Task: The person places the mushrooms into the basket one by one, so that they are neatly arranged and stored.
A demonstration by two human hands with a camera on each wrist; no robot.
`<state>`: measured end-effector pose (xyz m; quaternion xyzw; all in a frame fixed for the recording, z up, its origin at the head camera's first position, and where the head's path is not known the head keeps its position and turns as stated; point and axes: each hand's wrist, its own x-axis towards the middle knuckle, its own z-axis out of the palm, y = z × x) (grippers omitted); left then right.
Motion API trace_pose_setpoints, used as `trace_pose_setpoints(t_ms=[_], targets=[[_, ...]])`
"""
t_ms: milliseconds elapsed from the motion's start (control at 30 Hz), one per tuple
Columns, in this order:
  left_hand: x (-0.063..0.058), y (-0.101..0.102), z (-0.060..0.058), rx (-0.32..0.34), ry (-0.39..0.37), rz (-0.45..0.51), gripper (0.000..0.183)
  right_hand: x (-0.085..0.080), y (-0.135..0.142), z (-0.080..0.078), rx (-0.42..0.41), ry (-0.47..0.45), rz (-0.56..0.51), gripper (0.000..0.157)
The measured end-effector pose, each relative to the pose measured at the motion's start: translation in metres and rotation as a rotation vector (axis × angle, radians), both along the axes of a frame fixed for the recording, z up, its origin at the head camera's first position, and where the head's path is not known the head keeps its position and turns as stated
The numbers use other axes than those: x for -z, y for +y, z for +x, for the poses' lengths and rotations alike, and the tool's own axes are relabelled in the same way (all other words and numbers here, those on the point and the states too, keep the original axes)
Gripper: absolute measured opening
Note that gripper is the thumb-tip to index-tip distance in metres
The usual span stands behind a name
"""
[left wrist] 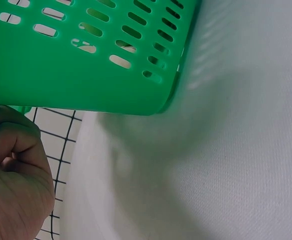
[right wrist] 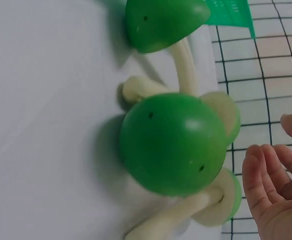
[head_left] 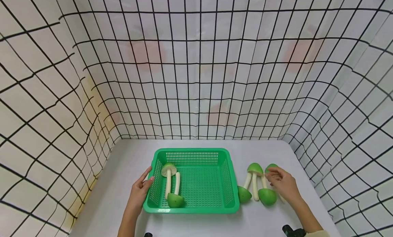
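A green plastic basket (head_left: pixel 191 210) holds two toy mushrooms: one cap-up mushroom (head_left: pixel 169 170) and one mushroom with its cap toward me (head_left: pixel 176 200). My left hand (head_left: pixel 139 191) grips the basket's left rim; in the left wrist view its curled fingers (left wrist: pixel 18 140) sit at the rim's edge. Right of the basket lie several more green-capped mushrooms with pale stems, among them a near one (head_left: pixel 267 197) and a far one (head_left: pixel 255 168). Over the rightmost of these hovers my right hand (head_left: pixel 284 185), fingers loosely bent and thumb apart from them, with nothing between them in the right wrist view.
The white table (head_left: pixel 261 223) is enclosed on its far side and both flanks by white walls with a black grid net (head_left: pixel 199 83). One mushroom cap (head_left: pixel 244 194) lies right against the basket's right side. A dark wrist device (head_left: pixel 293 231) shows on the right forearm.
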<state>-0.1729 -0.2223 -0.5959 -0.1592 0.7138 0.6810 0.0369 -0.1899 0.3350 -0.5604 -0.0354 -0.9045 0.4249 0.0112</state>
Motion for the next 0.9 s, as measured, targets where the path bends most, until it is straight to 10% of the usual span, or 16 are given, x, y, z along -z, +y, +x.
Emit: trace_pose_setpoints(t_ms=[900], targets=[[0.002,-0.001,-0.001,-0.007,-0.006,0.011,0.054,0.055,0.051,0.0,0.207,-0.192,0.144,0.061]])
